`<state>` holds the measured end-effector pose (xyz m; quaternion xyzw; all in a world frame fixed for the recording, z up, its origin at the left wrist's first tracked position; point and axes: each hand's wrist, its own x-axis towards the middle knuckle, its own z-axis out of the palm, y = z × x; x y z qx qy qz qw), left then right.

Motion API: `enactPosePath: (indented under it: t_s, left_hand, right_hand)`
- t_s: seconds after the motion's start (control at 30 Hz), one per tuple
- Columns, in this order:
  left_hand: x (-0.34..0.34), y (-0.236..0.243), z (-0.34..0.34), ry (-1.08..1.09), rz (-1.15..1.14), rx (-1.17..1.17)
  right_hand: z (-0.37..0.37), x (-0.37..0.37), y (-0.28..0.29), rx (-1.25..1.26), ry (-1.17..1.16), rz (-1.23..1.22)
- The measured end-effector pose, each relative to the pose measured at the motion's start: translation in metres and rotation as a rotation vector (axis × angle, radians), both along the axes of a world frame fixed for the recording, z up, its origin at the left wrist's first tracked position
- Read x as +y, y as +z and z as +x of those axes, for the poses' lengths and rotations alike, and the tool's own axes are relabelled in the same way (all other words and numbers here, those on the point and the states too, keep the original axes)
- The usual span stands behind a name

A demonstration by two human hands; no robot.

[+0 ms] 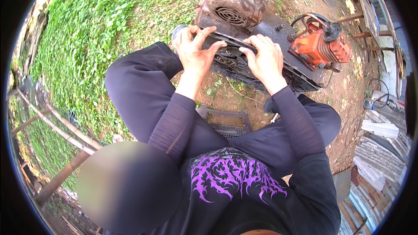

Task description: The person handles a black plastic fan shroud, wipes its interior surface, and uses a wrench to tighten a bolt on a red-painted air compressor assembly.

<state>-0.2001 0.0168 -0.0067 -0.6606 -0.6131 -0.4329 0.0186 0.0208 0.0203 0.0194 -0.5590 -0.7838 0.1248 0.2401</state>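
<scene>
I sit low on a small stool (226,119), facing an old machine on the ground. It has a rusty brown electric motor (230,4) and an orange compressor head (320,45) on a dark base plate (278,32). A black drive belt (230,40) runs along its near edge over a guard grille (235,69). My left hand (195,50) presses on the belt at its left end, fingers spread. My right hand (261,56) grips the belt further right, fingers curled over it.
Green ground cover (96,39) fills the left side, bare dirt (348,100) lies to the right. Rusty metal bars (56,126) run at lower left. Corrugated sheets (379,156) and wooden frames (370,13) stand at the right. A blurred round patch covers the lower left.
</scene>
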Motion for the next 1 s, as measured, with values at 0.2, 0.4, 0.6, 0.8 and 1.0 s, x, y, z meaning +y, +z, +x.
enactPosePath:
  t_s: [0.2, 0.4, 0.6, 0.8, 1.0]
  left_hand:
    - [0.032, 0.017, -0.038, -0.532, -0.139, 0.289]
    - [0.031, 0.023, -0.042, -0.703, -0.24, 0.247]
    - [0.019, 0.014, -0.045, -0.762, -0.218, 0.111]
    - [0.013, 0.012, -0.045, -0.745, -0.209, 0.124]
    - [0.033, 0.044, -0.041, -0.777, -0.459, 0.305]
  right_hand:
    - [-0.002, -0.013, 0.004, 0.009, 0.012, 0.001]
    - [-0.002, -0.026, 0.002, -0.015, 0.026, 0.017]
    - [-0.006, -0.038, 0.001, 0.007, 0.044, 0.02]
    - [-0.006, -0.041, 0.001, 0.013, 0.042, -0.007]
    - [-0.003, -0.035, 0.007, 0.024, 0.076, -0.068]
